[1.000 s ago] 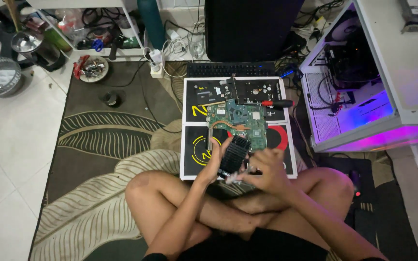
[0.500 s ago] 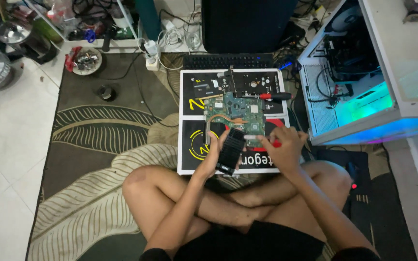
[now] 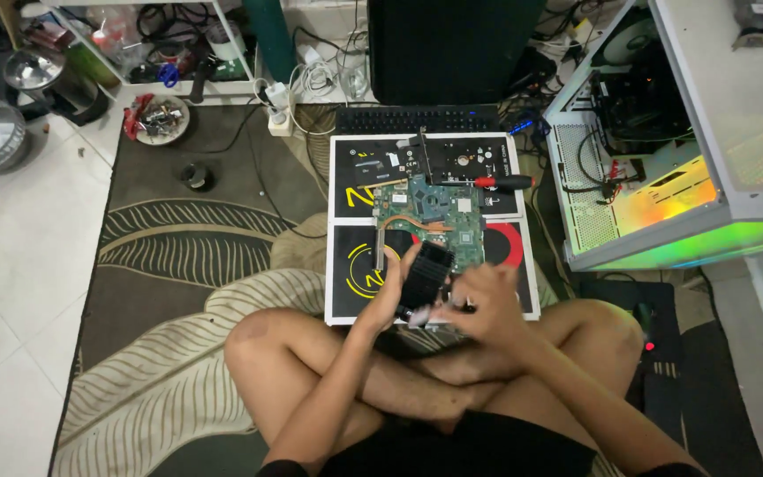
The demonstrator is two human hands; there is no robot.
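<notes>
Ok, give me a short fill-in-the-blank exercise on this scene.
1. The left hand holds a flat ____ part.
2. The circuit board lying on the work mat is ____ in colour.
3. The screwdriver beside the board has a ____ handle.

Missing words: black; green; red

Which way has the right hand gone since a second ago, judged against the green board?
Yes: the right hand has pulled back from the green circuit board toward the body, meeting the black part the left hand holds.

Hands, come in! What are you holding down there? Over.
Left hand grips a black part, tilted. Right hand at its lower end, fingers on it. Green board on mat just beyond. Red screwdriver lies clear.
</notes>
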